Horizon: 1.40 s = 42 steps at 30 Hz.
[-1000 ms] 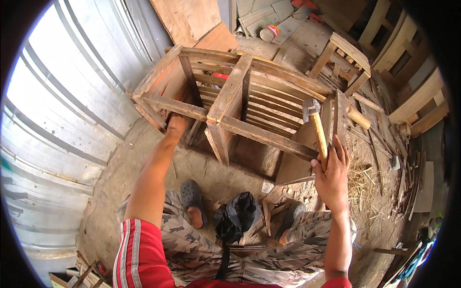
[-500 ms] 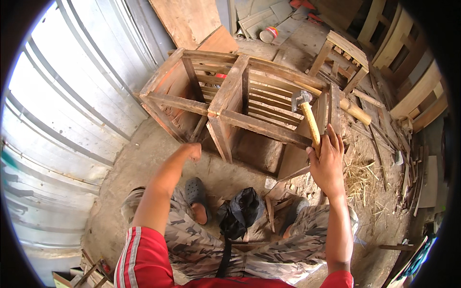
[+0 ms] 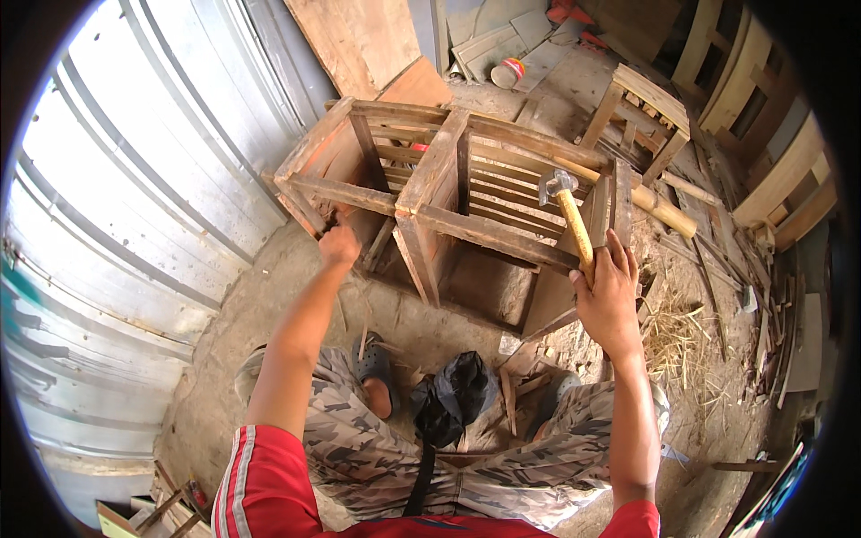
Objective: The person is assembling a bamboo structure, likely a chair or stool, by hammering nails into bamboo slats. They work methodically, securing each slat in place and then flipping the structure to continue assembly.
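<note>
A brown slatted wooden frame (image 3: 489, 231) with two open bays stands on the floor in front of me. My right hand (image 3: 610, 300) rests at its right end, the fingers lying along the wood. Between that thumb and the fingers is the yellow wooden handle of a hammer (image 3: 575, 229), its metal head pointing away over the slats. My left hand (image 3: 340, 244) is closed at the near opening of the left bay, just below the front rail. Whatever its fingers may hold is hidden.
A bamboo pole (image 3: 664, 211) lies behind the frame's right end, near a small wooden stool (image 3: 646, 112). Corrugated metal sheeting (image 3: 126, 206) walls the left side. A black bag (image 3: 455, 394) sits between my feet. Straw and wood scraps (image 3: 677, 336) litter the right.
My left hand has moved up and slightly left, from below the frame to the left bay's opening. A thin pale strip now shows beside my left shoe. The right hand keeps the hammer in place.
</note>
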Available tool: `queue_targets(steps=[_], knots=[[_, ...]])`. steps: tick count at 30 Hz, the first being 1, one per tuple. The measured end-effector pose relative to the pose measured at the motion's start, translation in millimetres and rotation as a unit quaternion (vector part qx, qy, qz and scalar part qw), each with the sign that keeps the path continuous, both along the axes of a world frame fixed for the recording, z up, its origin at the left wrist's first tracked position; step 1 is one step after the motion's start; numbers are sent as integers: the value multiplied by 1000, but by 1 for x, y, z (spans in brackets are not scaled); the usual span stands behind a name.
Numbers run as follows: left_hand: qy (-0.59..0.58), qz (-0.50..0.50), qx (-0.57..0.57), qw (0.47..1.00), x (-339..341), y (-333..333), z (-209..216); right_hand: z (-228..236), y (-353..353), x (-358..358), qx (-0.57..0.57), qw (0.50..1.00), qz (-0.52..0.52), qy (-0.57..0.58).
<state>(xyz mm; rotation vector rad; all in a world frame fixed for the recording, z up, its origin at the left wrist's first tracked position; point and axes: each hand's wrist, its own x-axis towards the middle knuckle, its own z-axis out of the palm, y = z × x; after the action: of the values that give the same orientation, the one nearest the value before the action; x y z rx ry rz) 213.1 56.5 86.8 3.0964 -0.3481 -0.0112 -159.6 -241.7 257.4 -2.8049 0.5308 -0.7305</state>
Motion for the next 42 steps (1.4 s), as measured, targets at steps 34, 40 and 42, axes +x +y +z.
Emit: queue_targets(steps=[34, 40, 42], knots=[[-213, -180, 374, 884, 57, -4, 20, 8, 5, -1, 2, 1000, 13, 18], [-308, -180, 281, 891, 68, -9, -4, 9, 8, 1, 9, 999, 7, 37], [-253, -175, 279, 909, 57, -16, 1, 11, 8, 1, 5, 1000, 9, 0]])
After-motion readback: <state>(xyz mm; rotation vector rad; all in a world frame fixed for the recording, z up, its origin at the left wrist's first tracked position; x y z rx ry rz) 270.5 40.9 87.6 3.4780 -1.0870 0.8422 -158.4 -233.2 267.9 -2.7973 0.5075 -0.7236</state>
